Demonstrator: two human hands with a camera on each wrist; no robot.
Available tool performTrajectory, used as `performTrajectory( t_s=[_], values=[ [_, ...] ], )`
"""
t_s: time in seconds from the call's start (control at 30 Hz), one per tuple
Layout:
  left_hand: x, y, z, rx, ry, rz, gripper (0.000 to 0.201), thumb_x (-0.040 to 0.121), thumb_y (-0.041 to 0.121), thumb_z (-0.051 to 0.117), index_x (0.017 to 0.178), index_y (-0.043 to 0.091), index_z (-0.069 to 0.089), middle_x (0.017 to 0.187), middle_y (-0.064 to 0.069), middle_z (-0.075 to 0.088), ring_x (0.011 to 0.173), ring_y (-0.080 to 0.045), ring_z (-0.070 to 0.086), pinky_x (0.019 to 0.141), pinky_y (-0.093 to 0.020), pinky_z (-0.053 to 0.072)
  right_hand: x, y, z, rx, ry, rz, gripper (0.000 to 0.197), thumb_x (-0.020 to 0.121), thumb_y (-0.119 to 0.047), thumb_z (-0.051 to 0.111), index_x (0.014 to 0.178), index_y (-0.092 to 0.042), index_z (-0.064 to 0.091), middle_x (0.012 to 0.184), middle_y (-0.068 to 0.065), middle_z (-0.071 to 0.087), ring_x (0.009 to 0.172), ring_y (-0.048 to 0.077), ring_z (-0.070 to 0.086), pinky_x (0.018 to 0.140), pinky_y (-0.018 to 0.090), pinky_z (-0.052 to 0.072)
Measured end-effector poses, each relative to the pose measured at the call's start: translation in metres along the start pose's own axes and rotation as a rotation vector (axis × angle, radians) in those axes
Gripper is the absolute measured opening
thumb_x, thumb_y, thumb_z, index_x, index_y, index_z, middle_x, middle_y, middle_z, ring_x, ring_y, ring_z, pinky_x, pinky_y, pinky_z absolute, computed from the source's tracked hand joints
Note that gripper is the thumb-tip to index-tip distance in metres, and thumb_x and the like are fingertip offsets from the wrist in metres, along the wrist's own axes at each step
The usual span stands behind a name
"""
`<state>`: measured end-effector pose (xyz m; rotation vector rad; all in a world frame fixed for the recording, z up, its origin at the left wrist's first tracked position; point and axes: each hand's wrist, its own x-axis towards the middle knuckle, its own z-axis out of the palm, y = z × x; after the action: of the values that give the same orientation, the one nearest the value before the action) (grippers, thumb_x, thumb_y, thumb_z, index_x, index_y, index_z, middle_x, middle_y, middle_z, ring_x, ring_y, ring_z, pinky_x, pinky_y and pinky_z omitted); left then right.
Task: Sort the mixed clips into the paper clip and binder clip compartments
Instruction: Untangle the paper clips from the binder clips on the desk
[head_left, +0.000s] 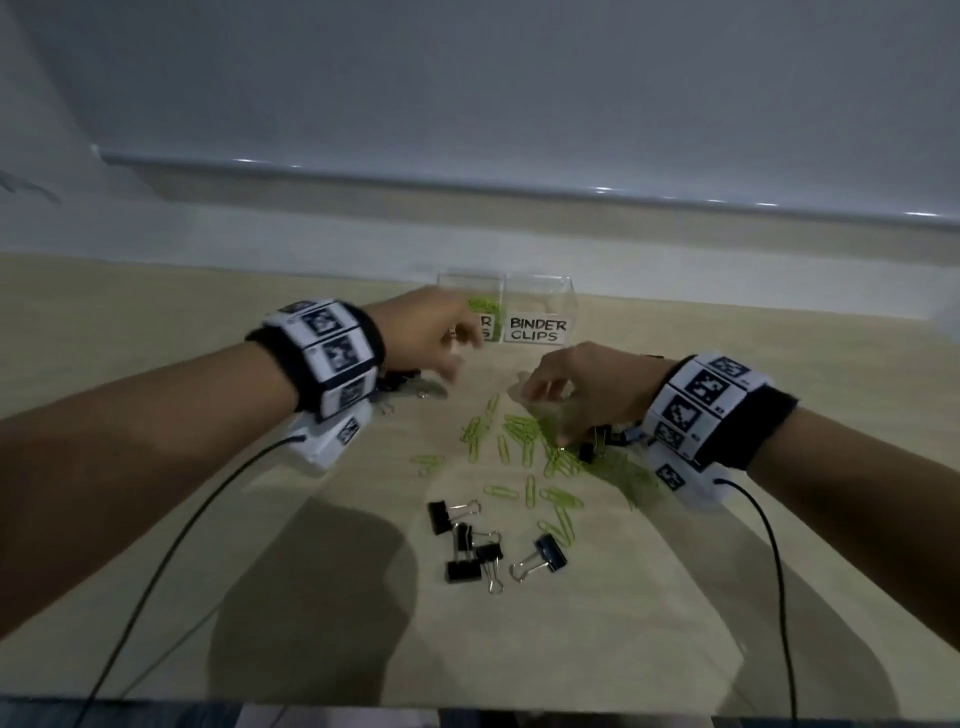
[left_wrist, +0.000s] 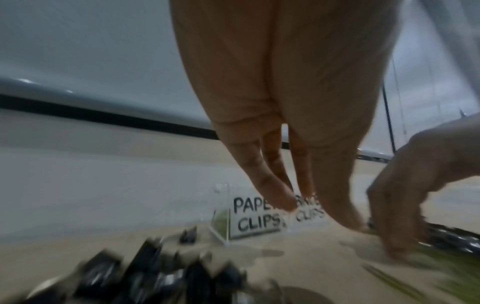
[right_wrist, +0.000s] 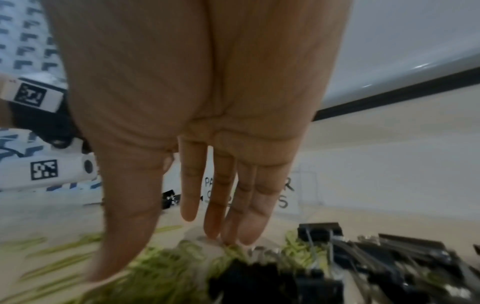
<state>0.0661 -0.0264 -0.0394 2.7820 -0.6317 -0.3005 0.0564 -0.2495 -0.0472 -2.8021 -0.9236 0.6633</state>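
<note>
Here green paper clips (head_left: 524, 441) lie under right hand (head_left: 587, 387).

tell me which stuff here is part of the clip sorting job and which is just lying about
Part of the job:
- green paper clips
- black binder clips
- paper clip compartment
- binder clip compartment
- left hand
- right hand

Just there:
- wrist bands with printed markers
- black cables
- table
</note>
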Motion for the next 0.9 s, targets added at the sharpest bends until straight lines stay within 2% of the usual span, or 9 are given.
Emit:
performTrajectory(
  t_s=[0.1, 0.17, 0.23, 0.37, 0.47, 0.57, 0.67, 0.73, 0.9],
  values=[
    [-0.038, -0.003, 0.020, -0.038, -0.256, -0.061, 0.070, 0.062, 0.034, 0.086, 0.124, 0.028, 0.054, 0.105, 0.010, 0.057, 0.089, -0.014, 0.057, 0.074, -0.025, 0.050, -0.002, -0.003, 0.008, -0.111, -0.049, -0.016, 0.077, 0.062, -0.033, 0.086, 0.129, -0.016, 0.051, 0.122, 0.002, 0.049, 0.109, 0.020, 0.050, 0.090, 0.030, 0.046],
    [-0.047, -0.004, 0.032, 0.014, -0.302, -0.055, 0.080, 0.061, 0.036, 0.087, 0.130, 0.027, 0.048, 0.102, 0.014, 0.049, 0.085, -0.007, 0.052, 0.070, -0.021, 0.045, -0.001, -0.005, 0.011, -0.146, -0.062, -0.013, 0.081, 0.060, -0.038, 0.086, 0.129, -0.016, 0.049, 0.120, 0.002, 0.045, 0.105, 0.021, 0.049, 0.089, 0.033, 0.046],
    [-0.044, -0.001, 0.038, 0.023, -0.278, -0.043, 0.081, 0.062, 0.035, 0.087, 0.131, 0.025, 0.046, 0.100, 0.013, 0.045, 0.079, -0.004, 0.048, 0.066, -0.018, 0.040, -0.001, -0.009, 0.014, -0.145, -0.058, -0.013, 0.076, 0.061, -0.038, 0.086, 0.125, -0.016, 0.051, 0.117, 0.003, 0.045, 0.103, 0.022, 0.049, 0.089, 0.036, 0.047],
    [-0.030, 0.013, 0.044, -0.072, -0.178, -0.044, 0.064, 0.068, 0.030, 0.084, 0.125, 0.019, 0.055, 0.105, 0.007, 0.052, 0.075, -0.002, 0.049, 0.061, -0.013, 0.037, -0.002, -0.015, 0.018, -0.052, 0.051, -0.016, 0.048, 0.069, -0.029, 0.082, 0.111, -0.013, 0.065, 0.110, 0.004, 0.057, 0.100, 0.021, 0.055, 0.083, 0.029, 0.046],
    [-0.020, 0.028, 0.049, -0.126, -0.077, -0.061, 0.052, 0.073, 0.026, 0.081, 0.119, 0.013, 0.062, 0.101, 0.005, 0.053, 0.081, -0.008, 0.048, 0.066, -0.016, 0.037, -0.001, -0.015, 0.021, -0.010, 0.132, -0.008, 0.033, 0.075, -0.022, 0.078, 0.104, -0.009, 0.068, 0.104, 0.005, 0.064, 0.095, 0.021, 0.059, 0.081, 0.030, 0.048],
    [-0.015, 0.039, 0.053, -0.128, -0.023, -0.067, 0.043, 0.077, 0.026, 0.078, 0.115, 0.011, 0.065, 0.107, -0.003, 0.061, 0.086, -0.011, 0.052, 0.073, -0.022, 0.040, 0.001, -0.015, 0.023, 0.044, 0.166, 0.001, 0.021, 0.076, -0.014, 0.074, 0.097, -0.010, 0.071, 0.091, -0.002, 0.065, 0.085, 0.015, 0.058, 0.074, 0.025, 0.046],
    [-0.014, 0.047, 0.055, -0.145, -0.026, -0.091, 0.045, 0.072, 0.034, 0.080, 0.107, 0.010, 0.066, 0.106, -0.005, 0.064, 0.091, -0.018, 0.060, 0.076, -0.030, 0.050, 0.001, -0.013, 0.024, 0.107, 0.192, 0.017, 0.017, 0.074, -0.010, 0.073, 0.091, -0.013, 0.073, 0.081, -0.005, 0.063, 0.078, 0.011, 0.057, 0.070, 0.021, 0.044],
    [-0.014, 0.052, 0.057, -0.129, -0.022, -0.097, 0.046, 0.067, 0.036, 0.083, 0.100, 0.009, 0.066, 0.101, -0.006, 0.064, 0.091, -0.022, 0.061, 0.079, -0.036, 0.053, 0.003, -0.011, 0.023, 0.161, 0.205, 0.040, 0.017, 0.072, -0.010, 0.076, 0.088, -0.013, 0.074, 0.078, -0.005, 0.063, 0.073, 0.010, 0.057, 0.069, 0.021, 0.045],
    [-0.010, 0.057, 0.055, -0.174, -0.045, -0.092, 0.025, 0.076, 0.020, 0.079, 0.098, 0.010, 0.071, 0.100, -0.006, 0.069, 0.094, -0.021, 0.064, 0.076, -0.025, 0.048, 0.004, 0.004, 0.017, 0.324, 0.229, 0.103, 0.014, 0.070, -0.008, 0.079, 0.081, -0.012, 0.074, 0.067, -0.009, 0.064, 0.061, 0.010, 0.059, 0.065, 0.026, 0.053]
  ],
)
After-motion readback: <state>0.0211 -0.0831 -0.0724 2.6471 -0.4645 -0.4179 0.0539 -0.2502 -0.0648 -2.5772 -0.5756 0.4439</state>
